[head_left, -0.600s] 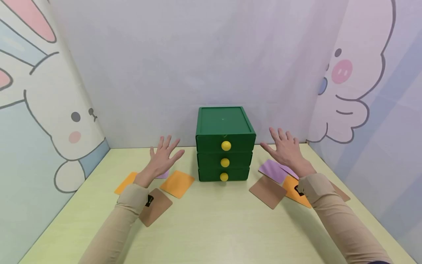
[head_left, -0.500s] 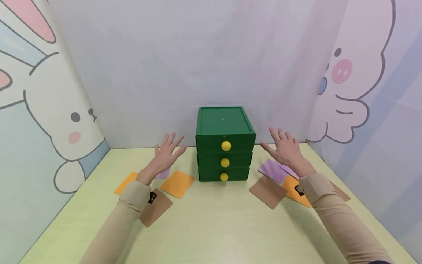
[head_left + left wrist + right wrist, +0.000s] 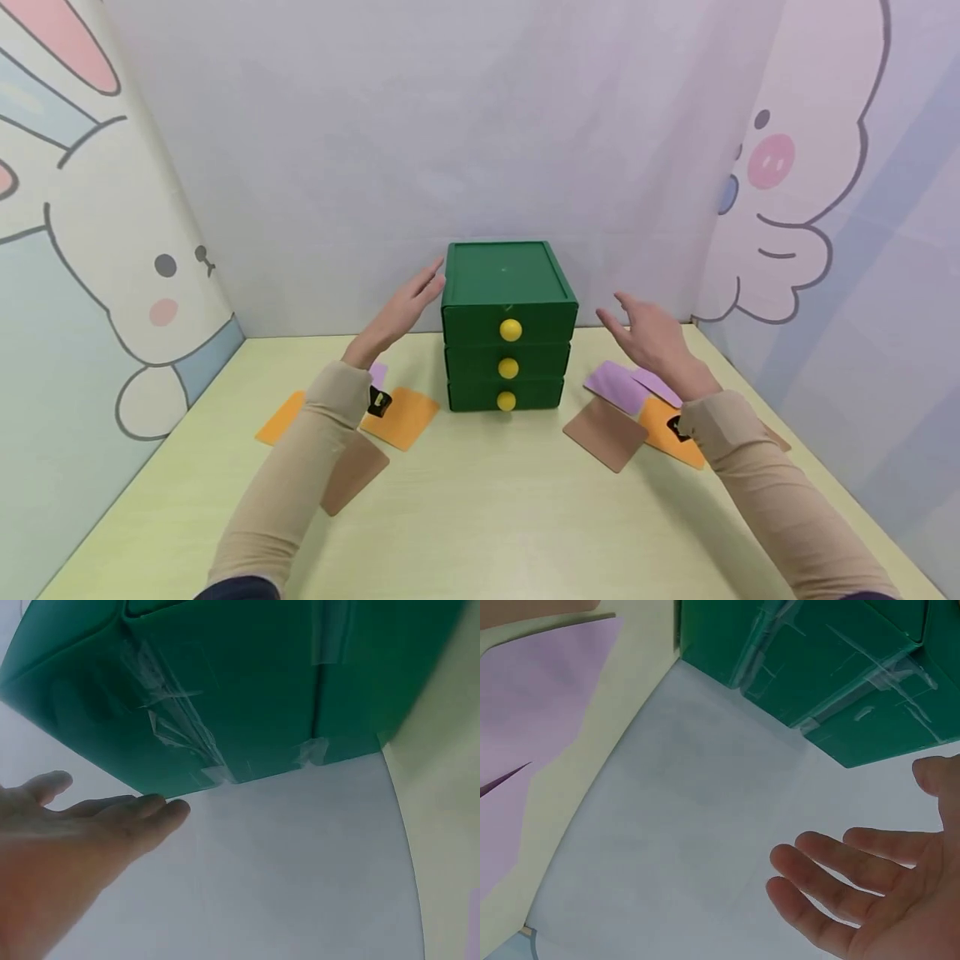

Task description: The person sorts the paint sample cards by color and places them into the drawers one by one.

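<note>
Green plastic, three drawers high, a small chest [image 3: 508,325] stands at the back of your pale yellow-green table [image 3: 480,517], close to the plain rear wall, each drawer shut and marked by a round yellow knob [image 3: 510,330].

Going left to right: an orange card [image 3: 279,418] lies flat at the far left of the table, with a brown card [image 3: 352,471] partly under your left sleeve and a second orange card [image 3: 401,417] just beside the chest. A sliver of purple card [image 3: 378,372] shows behind that wrist.

Your left hand [image 3: 397,312] is raised beside the chest's upper left edge, grip released, fingers straight and together. From the head view the fingertips look to reach the top corner; the left wrist view shows them just short of the green side [image 3: 225,690], so whether they touch it I cannot tell.

Right of the chest, your right hand [image 3: 651,337] hovers apart from it, grip released, fingers loosely spread, holding nothing. Beneath it lie purple cards [image 3: 618,385], a brown card [image 3: 604,433] and an orange card [image 3: 667,429], overlapping at their edges.
</note>
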The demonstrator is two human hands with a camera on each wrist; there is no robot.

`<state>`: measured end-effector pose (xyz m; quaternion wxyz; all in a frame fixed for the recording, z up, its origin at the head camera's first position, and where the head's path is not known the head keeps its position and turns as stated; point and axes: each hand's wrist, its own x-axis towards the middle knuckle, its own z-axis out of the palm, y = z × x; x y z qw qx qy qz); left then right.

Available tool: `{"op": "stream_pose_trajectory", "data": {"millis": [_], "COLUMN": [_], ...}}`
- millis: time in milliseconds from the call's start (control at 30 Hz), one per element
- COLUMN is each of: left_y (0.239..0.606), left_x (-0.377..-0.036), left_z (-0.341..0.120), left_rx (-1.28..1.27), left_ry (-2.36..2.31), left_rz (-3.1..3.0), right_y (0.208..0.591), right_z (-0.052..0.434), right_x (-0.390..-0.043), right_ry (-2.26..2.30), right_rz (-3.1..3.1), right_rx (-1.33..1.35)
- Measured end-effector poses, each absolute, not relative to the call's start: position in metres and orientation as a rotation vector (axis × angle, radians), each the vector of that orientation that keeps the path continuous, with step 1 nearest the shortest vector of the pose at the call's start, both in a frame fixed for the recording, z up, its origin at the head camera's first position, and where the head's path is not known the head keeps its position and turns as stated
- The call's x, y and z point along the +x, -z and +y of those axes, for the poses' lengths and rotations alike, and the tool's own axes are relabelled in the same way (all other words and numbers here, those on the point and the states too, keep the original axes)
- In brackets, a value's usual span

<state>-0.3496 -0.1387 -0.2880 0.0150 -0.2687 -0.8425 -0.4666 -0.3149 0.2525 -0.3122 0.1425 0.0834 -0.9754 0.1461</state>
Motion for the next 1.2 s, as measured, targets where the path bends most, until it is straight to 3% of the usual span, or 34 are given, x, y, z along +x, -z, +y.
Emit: {"op": "stream_pose_trajectory", "data": {"millis": [300, 800, 1200], "left_y": [0.275, 0.274, 0.277], "left_x": [-0.342, -0.335, -0.337], "left_z": [-0.133, -0.131, -0.129], "left_rx": [-0.898, -0.925, -0.924], "left_ry": [1.643, 1.656, 1.63], "left_rz": [-2.626, -2.625, -2.602], "right_y": [0.301, 0.306, 0.315], "right_z": [0.238, 0.181, 0.137], "right_x": [-0.292, -0.276, -0.285], "right_ry": [-0.673, -1.595, -2.178], "right_rz": [-2.58, -2.556, -2.5], "right_rx": [0.302, 0.555, 0.392]}}
